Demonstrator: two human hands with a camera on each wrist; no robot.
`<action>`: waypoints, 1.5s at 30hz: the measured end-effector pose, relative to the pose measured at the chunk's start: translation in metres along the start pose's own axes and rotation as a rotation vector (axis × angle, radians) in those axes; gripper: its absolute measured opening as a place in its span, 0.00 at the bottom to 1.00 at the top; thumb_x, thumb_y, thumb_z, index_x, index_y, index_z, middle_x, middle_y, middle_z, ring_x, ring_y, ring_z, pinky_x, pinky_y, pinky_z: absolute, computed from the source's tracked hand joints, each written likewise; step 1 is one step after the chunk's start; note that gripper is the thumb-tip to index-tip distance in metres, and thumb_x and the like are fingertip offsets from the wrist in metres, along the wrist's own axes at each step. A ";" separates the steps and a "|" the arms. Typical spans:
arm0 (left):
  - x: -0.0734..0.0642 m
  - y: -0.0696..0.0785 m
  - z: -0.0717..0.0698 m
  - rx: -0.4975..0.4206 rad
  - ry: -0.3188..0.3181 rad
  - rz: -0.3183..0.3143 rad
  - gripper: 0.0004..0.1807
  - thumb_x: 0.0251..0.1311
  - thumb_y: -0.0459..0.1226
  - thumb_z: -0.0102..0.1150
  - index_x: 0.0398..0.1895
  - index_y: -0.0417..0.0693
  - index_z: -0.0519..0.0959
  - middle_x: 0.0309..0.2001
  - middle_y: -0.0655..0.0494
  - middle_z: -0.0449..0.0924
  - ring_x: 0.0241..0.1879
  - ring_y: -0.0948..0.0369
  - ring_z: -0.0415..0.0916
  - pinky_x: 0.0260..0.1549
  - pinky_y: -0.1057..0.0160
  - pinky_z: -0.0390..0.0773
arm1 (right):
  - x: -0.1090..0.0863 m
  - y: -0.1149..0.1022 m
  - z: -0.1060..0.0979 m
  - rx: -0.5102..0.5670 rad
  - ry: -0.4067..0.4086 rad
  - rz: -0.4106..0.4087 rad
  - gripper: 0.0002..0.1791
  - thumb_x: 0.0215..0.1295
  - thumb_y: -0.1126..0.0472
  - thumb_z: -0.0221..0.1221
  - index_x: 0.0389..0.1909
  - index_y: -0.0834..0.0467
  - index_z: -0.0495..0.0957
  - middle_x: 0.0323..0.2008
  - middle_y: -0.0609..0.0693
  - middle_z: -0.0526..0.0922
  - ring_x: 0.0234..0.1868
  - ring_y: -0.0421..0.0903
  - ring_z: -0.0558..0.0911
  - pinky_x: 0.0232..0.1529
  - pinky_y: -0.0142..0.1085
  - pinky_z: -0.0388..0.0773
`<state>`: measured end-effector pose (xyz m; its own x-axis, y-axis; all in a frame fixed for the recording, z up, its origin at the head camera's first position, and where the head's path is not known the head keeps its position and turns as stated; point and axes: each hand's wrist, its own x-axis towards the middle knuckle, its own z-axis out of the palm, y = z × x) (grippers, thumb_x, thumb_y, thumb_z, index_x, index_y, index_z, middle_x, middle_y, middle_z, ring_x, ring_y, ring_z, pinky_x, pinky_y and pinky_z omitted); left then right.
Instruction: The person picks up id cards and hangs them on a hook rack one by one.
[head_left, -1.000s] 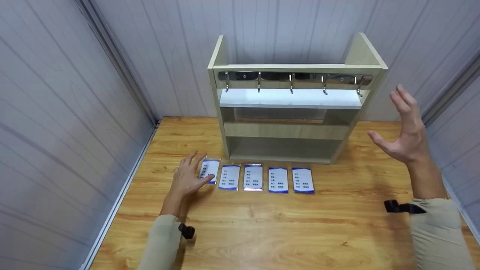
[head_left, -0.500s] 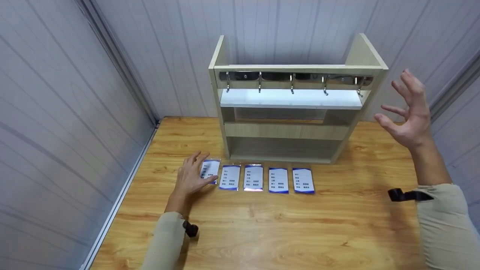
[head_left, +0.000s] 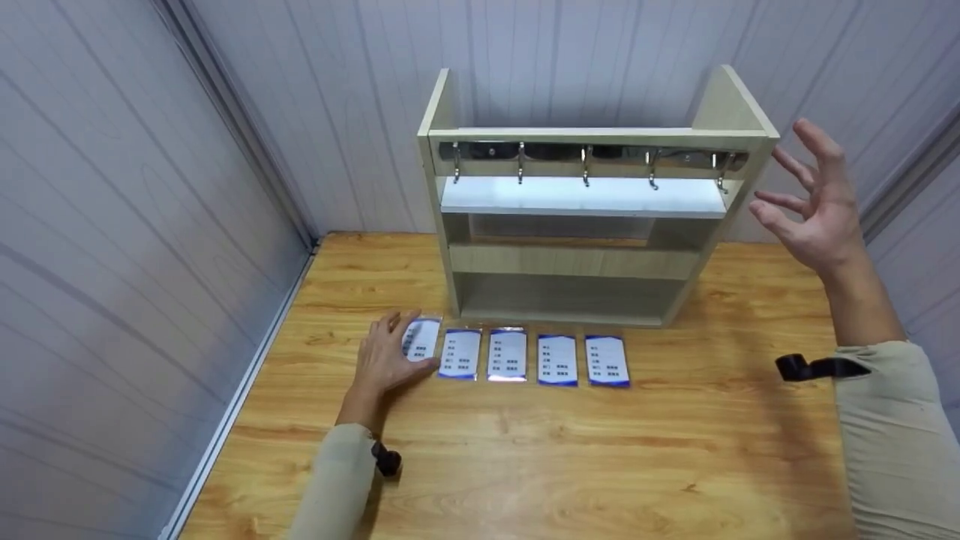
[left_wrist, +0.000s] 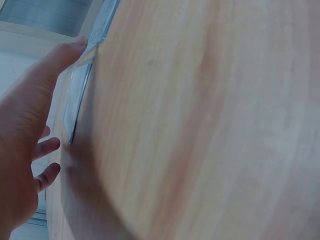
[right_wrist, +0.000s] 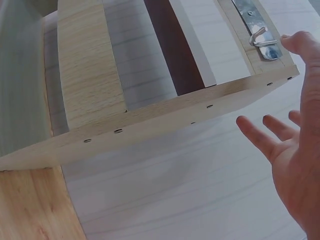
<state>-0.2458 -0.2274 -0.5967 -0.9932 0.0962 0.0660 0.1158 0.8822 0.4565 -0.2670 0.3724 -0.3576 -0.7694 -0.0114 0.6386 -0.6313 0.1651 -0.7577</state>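
Observation:
In the head view my left hand (head_left: 384, 354) reaches over the leftmost of several white, blue-edged badge cards (head_left: 421, 341) in clear sleeves, lying in a row on the wooden table. Its fingertips are at that card's left and top side, the thumb near its lower right corner. The left wrist view shows the fingers apart beside the card (left_wrist: 76, 100). Raised at the right, my right hand (head_left: 821, 210) holds nothing; its fingers are spread beside the rack's upper right side. Close to its thumb in the right wrist view is a metal hook (right_wrist: 260, 39).
A pale wooden rack (head_left: 574, 262) stands behind the cards, with a metal hook strip (head_left: 555, 151) across its top front. The other cards (head_left: 556, 360) lie evenly spaced to the right. Panelled walls (head_left: 135, 247) close in the left, back and right.
My left hand has shifted slightly right, closer over the leftmost card, its thumb nearing the card's lower right corner. My right hand has risen towards the rack's top right corner. The cards look unmoved.

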 end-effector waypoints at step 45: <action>0.008 0.007 -0.003 -0.280 -0.087 -0.208 0.49 0.57 0.41 0.85 0.84 0.55 0.74 0.78 0.30 0.64 0.75 0.36 0.67 0.78 0.35 0.70 | 0.030 -0.009 0.001 0.093 -0.086 0.145 0.37 0.65 0.85 0.66 0.75 0.65 0.75 0.74 0.50 0.77 0.66 0.38 0.85 0.50 0.25 0.89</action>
<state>-0.2532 -0.2220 -0.5904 -0.9920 -0.0231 -0.1241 -0.1018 0.7277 0.6783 -0.2847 0.3699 -0.3316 -0.8561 -0.0789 0.5108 -0.5162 0.0791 -0.8528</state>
